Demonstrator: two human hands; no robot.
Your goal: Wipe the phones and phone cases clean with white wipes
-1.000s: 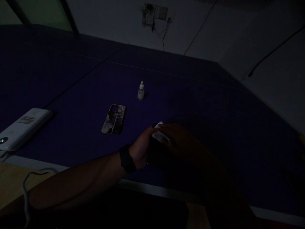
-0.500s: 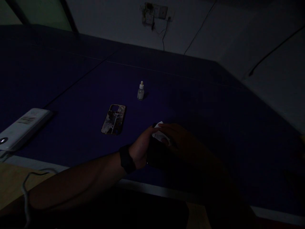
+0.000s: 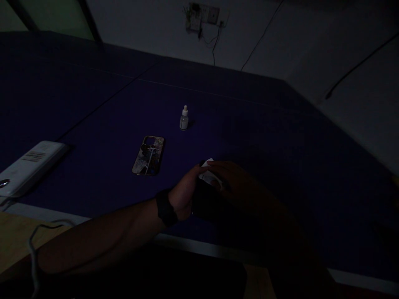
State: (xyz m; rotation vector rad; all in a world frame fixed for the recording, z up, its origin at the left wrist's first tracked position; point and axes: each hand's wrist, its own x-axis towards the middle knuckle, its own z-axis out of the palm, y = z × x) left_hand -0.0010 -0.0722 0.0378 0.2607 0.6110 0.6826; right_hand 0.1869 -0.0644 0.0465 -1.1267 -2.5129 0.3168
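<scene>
Left hand (image 3: 183,197), right hand (image 3: 240,182) on white packet (image 3: 209,175).
Fingers (image 3: 220,165) clenched on it, both sides, from what I can see in this dim light; phone (image 3: 149,155) and dropper bottle (image 3: 184,118) lie apart on desk (image 3: 280,232).

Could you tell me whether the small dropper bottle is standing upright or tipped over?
Upright: the small dropper bottle stands on its base on the blue tabletop, its white tip pointing up.
</scene>
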